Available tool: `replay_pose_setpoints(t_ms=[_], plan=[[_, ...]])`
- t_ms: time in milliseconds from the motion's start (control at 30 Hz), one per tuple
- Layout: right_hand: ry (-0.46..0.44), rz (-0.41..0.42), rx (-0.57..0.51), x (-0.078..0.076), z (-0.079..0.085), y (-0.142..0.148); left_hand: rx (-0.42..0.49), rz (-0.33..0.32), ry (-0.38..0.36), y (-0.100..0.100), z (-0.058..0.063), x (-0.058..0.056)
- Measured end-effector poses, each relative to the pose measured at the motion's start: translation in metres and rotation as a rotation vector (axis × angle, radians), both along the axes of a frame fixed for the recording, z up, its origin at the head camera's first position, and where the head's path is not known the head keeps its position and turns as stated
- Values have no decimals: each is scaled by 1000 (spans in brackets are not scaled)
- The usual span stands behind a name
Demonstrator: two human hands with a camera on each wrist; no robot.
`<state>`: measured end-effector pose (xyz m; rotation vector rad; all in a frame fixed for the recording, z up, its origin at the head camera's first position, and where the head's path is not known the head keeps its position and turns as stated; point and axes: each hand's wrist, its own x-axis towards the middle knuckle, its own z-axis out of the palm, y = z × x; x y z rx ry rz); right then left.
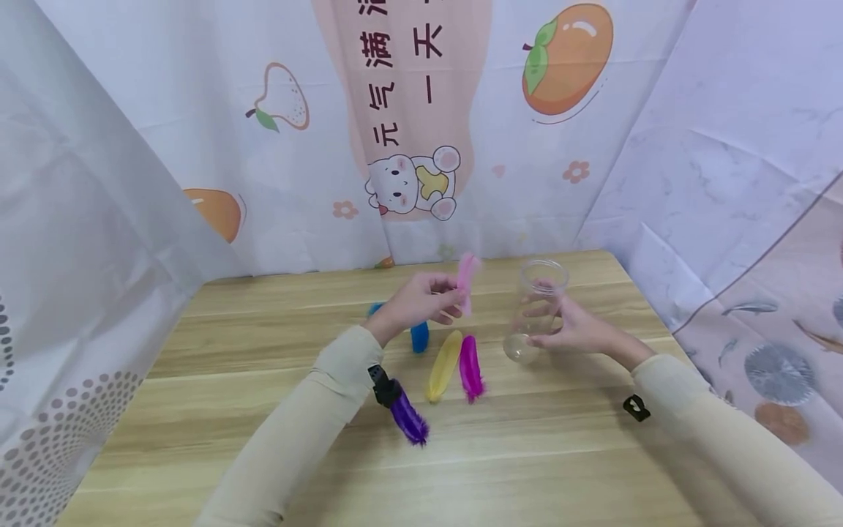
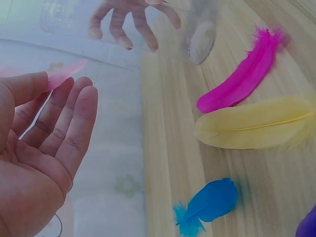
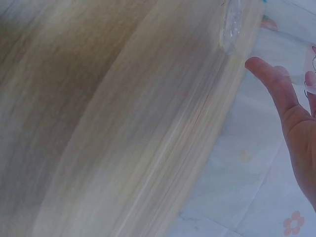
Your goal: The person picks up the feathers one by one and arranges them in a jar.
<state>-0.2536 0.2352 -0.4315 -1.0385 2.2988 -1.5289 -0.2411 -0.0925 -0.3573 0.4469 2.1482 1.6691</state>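
My left hand (image 1: 424, 298) pinches a pink feather (image 1: 466, 274) between thumb and fingertips above the table's far part. My right hand (image 1: 574, 329) grips a clear, see-through cylindrical jar (image 1: 527, 311) from its right side, rim upward. I cannot tell whether the jar's base touches the table. Between and below the hands lie a yellow feather (image 1: 445, 366) and a magenta feather (image 1: 470, 368), side by side. A blue feather (image 1: 419, 337) lies partly hidden under the left hand and wrist. Nearer me is a purple feather (image 1: 410, 419), its upper end behind the left wrist strap.
The light wood table (image 1: 527, 454) ends at a printed curtain (image 1: 290, 183) along the back. More cloth hangs at the left and right. Black straps (image 1: 385, 388) sit at the sleeves.
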Motion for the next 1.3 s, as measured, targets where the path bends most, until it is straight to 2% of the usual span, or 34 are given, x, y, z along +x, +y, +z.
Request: replay_pose_setpoints(t_ms=[200,333,567,700,1000,1300], plan=[[-14,1,-7,1,0,-1,0,14,-2,5,6,-1],[-35,-5,-6,2,2,0,18,21,33,14,8,-1],[-29,-5,-18,1,1,0,187,46,101,32,-2,-2],[-20,-13,-20,1,1,0,247,44,122,41,-1,2],[-108,-4,-25,2,4,-2,255,16,95,51,11,10],[-109,-9,-19,1,0,-1,267,-13,127,58,14,8]])
